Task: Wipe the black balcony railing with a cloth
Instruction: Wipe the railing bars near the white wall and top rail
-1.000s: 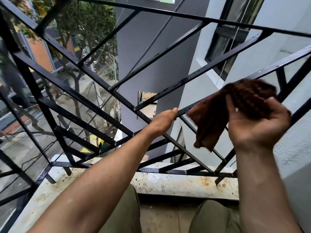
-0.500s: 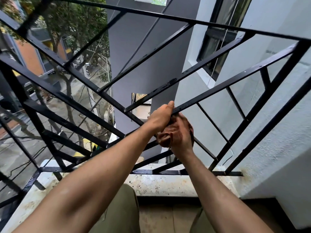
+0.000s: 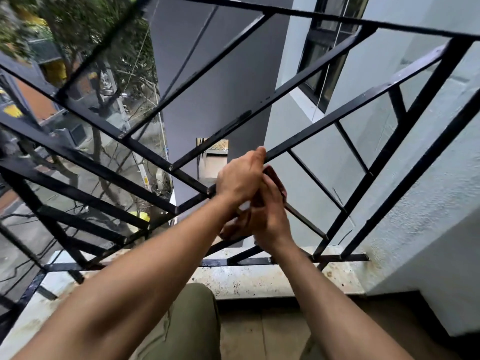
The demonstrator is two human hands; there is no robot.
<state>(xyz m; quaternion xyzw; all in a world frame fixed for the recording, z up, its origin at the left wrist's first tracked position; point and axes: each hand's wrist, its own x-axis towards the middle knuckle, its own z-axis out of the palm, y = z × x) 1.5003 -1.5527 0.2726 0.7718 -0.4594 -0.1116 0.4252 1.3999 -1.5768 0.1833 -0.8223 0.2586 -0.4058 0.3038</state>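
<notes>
The black balcony railing fills the view as a lattice of slanted metal bars over the street. My left hand grips one slanted bar near the middle, fingers curled over it. Just below and behind it, my right hand holds the brown cloth against a thin bar; only a small reddish-brown edge of the cloth shows past my fingers. The two hands overlap, the left in front.
A stained stone ledge carries the railing's bottom bar. A white wall stands at the right, with a dark window above. Trees and a street lie far below at the left. My olive trousers show at the bottom.
My right hand swung the cloth from the upper right down to the bar beside my left hand, then slid slightly lower. The left hand kept its hold on the bar.
</notes>
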